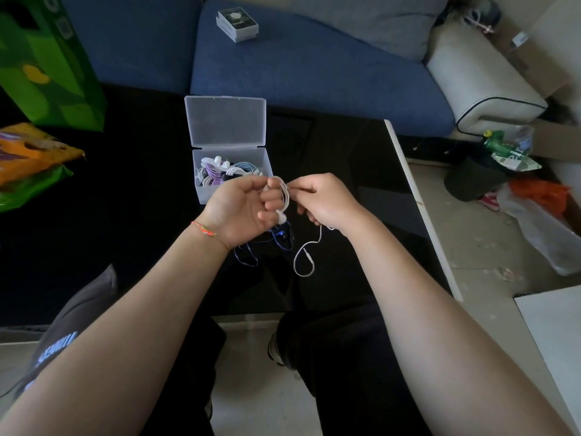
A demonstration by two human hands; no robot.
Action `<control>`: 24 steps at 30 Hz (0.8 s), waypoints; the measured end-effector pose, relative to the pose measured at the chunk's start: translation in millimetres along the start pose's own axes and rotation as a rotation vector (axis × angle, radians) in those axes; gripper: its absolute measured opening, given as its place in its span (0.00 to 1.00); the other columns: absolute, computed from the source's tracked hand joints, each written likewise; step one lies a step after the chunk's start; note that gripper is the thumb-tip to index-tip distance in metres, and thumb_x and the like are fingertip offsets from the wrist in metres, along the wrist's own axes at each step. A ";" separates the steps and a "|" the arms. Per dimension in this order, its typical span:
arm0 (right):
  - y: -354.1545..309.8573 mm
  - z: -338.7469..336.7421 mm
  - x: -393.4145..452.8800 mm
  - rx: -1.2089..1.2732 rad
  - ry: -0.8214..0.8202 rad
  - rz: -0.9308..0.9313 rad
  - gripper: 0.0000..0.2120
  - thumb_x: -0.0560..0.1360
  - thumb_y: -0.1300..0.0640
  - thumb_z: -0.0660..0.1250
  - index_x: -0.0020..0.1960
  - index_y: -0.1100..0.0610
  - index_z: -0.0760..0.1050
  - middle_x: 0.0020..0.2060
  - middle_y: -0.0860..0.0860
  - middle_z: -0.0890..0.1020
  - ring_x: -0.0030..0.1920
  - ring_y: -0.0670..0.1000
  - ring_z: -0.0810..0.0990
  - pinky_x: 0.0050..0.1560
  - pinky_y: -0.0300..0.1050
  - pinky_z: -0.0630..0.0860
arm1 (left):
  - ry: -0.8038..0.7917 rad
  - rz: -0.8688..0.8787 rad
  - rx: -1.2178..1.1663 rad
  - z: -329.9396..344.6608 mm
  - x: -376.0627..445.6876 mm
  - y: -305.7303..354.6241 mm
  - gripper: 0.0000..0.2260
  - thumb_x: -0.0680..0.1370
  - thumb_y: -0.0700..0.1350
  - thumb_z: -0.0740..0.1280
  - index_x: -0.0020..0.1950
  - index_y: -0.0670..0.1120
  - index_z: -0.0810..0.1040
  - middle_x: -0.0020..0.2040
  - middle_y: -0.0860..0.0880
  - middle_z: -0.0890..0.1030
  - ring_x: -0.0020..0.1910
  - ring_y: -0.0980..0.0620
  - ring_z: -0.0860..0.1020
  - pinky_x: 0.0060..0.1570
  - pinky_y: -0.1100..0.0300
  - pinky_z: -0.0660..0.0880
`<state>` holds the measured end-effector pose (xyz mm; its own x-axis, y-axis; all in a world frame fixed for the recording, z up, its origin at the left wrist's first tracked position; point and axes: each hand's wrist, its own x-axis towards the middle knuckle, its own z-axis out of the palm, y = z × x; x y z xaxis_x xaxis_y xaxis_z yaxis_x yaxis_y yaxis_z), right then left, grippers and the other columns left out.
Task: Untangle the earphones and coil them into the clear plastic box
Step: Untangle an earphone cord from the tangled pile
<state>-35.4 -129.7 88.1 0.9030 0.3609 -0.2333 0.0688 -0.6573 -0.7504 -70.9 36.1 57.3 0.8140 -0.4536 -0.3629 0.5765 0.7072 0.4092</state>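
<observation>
Left hand (242, 206): fingers serve as spool, gripping the white earphones (284, 196).
Right hand (327, 199): pinches cord, feeding loops.
Box (232, 190): lid open nearby, ready.

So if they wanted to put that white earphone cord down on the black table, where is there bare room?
Bare patches: the black table right of the clear plastic box, up to the white edge, and the dark stretch between the box and the orange snack bag. It is crowded under the left hand and right hand, where the blue earphones lie tangled.
</observation>
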 end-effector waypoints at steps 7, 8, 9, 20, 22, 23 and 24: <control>-2.2 3.2 -1.6 -0.170 -0.203 0.062 0.08 0.83 0.51 0.62 0.52 0.47 0.81 0.33 0.51 0.78 0.21 0.39 0.70 0.26 0.34 0.68 | 0.107 0.273 -0.028 -5.4 6.3 3.8 0.11 0.84 0.43 0.57 0.49 0.46 0.77 0.52 0.48 0.84 0.55 0.51 0.83 0.37 0.64 0.79; -1.7 2.3 -1.3 -0.193 -0.203 0.062 0.08 0.82 0.52 0.63 0.51 0.47 0.82 0.33 0.50 0.79 0.22 0.38 0.71 0.29 0.35 0.68 | 0.120 0.304 0.014 -5.8 7.4 3.7 0.11 0.84 0.42 0.57 0.49 0.46 0.77 0.55 0.48 0.84 0.57 0.50 0.82 0.39 0.63 0.80; -2.0 1.2 -1.6 -0.207 -0.194 0.058 0.09 0.82 0.53 0.63 0.50 0.47 0.82 0.33 0.49 0.79 0.23 0.38 0.72 0.31 0.35 0.68 | 0.129 0.323 0.053 -6.2 7.8 3.2 0.10 0.84 0.42 0.57 0.49 0.46 0.77 0.57 0.47 0.84 0.59 0.50 0.81 0.41 0.62 0.80; -4.3 -10.2 -6.3 -0.295 -0.280 0.134 0.08 0.79 0.58 0.65 0.47 0.54 0.83 0.39 0.46 0.78 0.34 0.45 0.74 0.34 0.37 0.69 | 0.225 0.282 0.103 -6.2 4.1 4.5 0.13 0.85 0.43 0.55 0.44 0.46 0.74 0.43 0.48 0.85 0.56 0.46 0.83 0.40 0.60 0.81; -5.3 -9.5 -6.2 -0.291 -0.275 0.129 0.08 0.78 0.58 0.66 0.46 0.54 0.84 0.40 0.47 0.79 0.34 0.45 0.74 0.33 0.37 0.69 | 0.221 0.278 0.098 -7.6 4.6 3.4 0.13 0.85 0.43 0.55 0.44 0.45 0.74 0.39 0.49 0.83 0.55 0.46 0.83 0.41 0.59 0.81; -5.9 -9.1 -6.1 -0.292 -0.273 0.122 0.08 0.78 0.58 0.66 0.46 0.55 0.84 0.41 0.48 0.79 0.34 0.45 0.74 0.33 0.37 0.69 | 0.215 0.276 0.096 -7.7 4.8 3.2 0.13 0.85 0.42 0.55 0.44 0.45 0.74 0.38 0.49 0.82 0.55 0.46 0.84 0.42 0.59 0.82; -6.1 -8.3 -6.0 -0.293 -0.281 0.121 0.07 0.77 0.58 0.67 0.47 0.55 0.85 0.42 0.50 0.80 0.35 0.46 0.75 0.33 0.37 0.70 | 0.206 0.271 0.090 -7.3 4.8 3.2 0.13 0.85 0.42 0.55 0.45 0.45 0.74 0.38 0.50 0.82 0.54 0.47 0.84 0.41 0.59 0.82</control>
<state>-37.8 -133.4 99.2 0.7642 0.4092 -0.4985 0.1241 -0.8517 -0.5091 -65.7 40.1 50.7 0.9122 -0.1307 -0.3884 0.3529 0.7323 0.5824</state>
